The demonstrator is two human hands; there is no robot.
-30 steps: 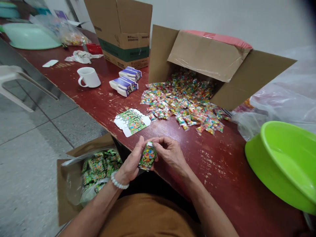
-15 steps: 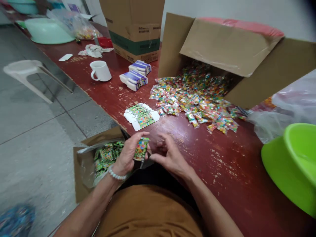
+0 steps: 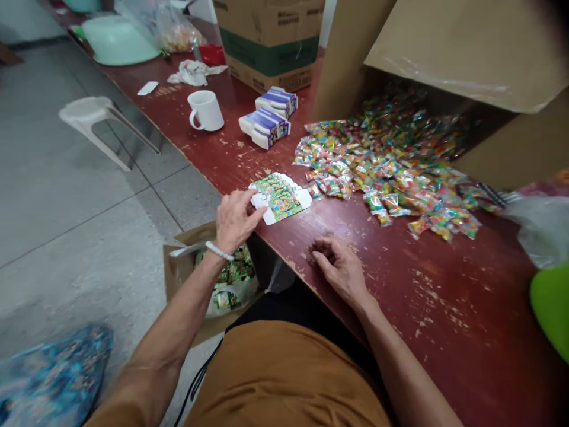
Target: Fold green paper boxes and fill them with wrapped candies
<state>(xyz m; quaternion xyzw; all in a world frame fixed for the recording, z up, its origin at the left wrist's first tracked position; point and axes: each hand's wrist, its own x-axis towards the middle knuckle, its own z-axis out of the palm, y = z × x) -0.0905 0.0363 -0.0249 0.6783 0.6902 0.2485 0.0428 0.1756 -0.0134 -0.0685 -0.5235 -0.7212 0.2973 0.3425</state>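
Okay, left hand (image 3: pixel 234 220): at flat cartons (image 3: pixel 284 204), pinch unclear
Long axis: crosswise to table edge (image 3: pixel 291 264), toward candies (image 3: pixel 377 172)
Right hand (image 3: pixel 343 270): loosely half-curled

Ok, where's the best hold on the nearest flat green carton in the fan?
Probably the left white flap, pinched by the left hand from the left. The carton lies flat, its neighbours fanned out behind it, and that flap sticks out toward the edge of the table.
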